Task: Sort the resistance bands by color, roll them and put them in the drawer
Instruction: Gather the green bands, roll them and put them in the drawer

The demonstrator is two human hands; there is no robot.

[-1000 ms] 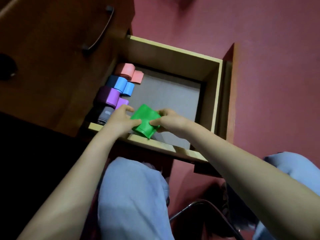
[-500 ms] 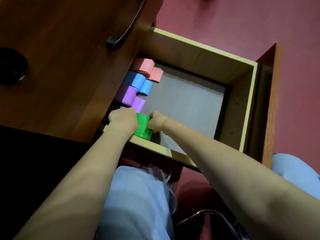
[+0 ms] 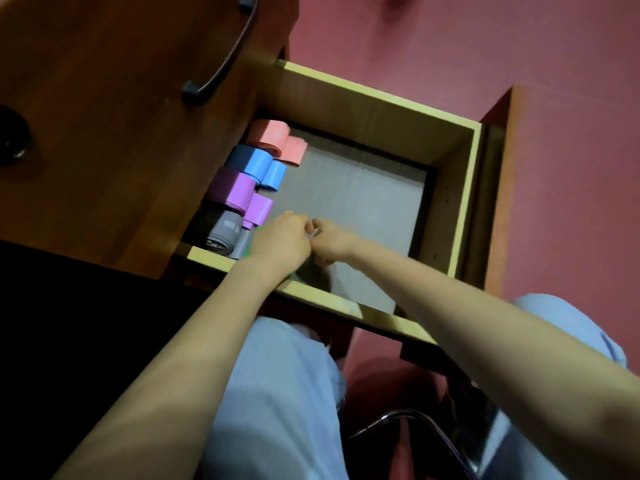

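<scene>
1. Drawer of pale wood stands open below a brown cabinet front, which carries a dark curved handle.
2. Four rolled bands lie in a row along the drawer's left wall, each touching the next: a pink roll farthest back, then a blue roll, a purple roll and a grey roll at the near corner.
3. Each of the four has a loose tail end pointing right onto the grey drawer floor.
4. The green band is inside the drawer at the near edge, just right of the grey roll, and only thin slivers of it show around the left hand.
5. The left hand lies over the green band with its back upward; its fingers are hidden beneath, so whether they clasp the band cannot be told.
6. The right hand is just beside the left, knuckle to knuckle, with its fingers curled in; blur hides whether they pinch the band.
7. Both forearms reach in over the drawer's front rim.
8. Below are light blue trousers, a chrome chair frame and a red floor.
</scene>
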